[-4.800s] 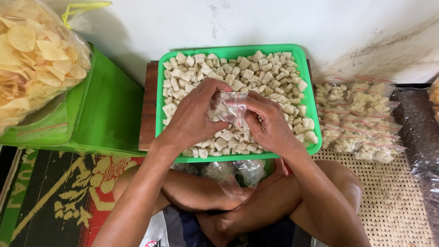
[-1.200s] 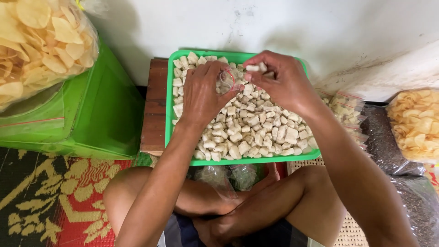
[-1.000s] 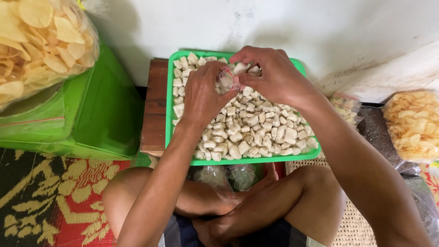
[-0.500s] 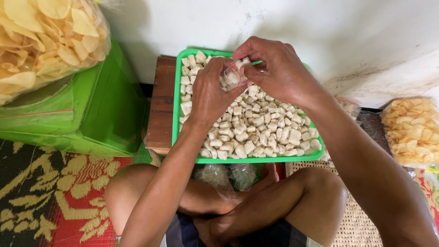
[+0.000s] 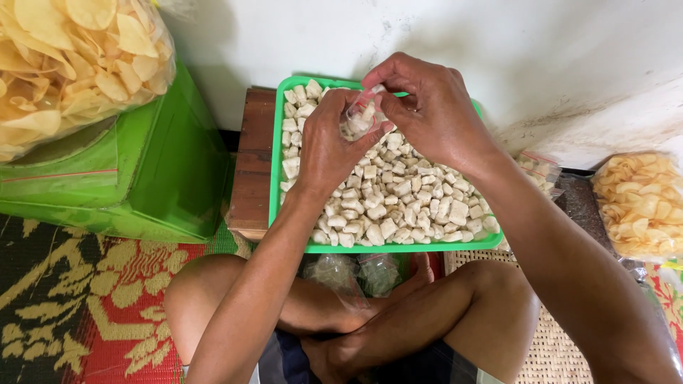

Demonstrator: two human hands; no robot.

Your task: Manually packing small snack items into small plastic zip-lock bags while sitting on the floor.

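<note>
Just above the middle of the frame, both hands meet over the far end of a green tray (image 5: 276, 178) full of pale snack cubes (image 5: 398, 195). The left hand (image 5: 329, 142) is curled round a small clear bag (image 5: 358, 117), thumb and fingers closed on it, with a few cubes showing inside. The right hand (image 5: 427, 110) comes in from the upper right, fingertips pinched together at the bag's mouth; whether they grip the plastic or a cube I cannot tell. The tray rests on a wooden stool (image 5: 250, 163) against the white wall. At upper left a big bag of chips (image 5: 67, 64) sits on a green bin (image 5: 153, 171). Another chip bag (image 5: 640, 203) lies at the right edge, and empty plastic bags (image 5: 352, 274) sit by the crossed legs below.
</note>
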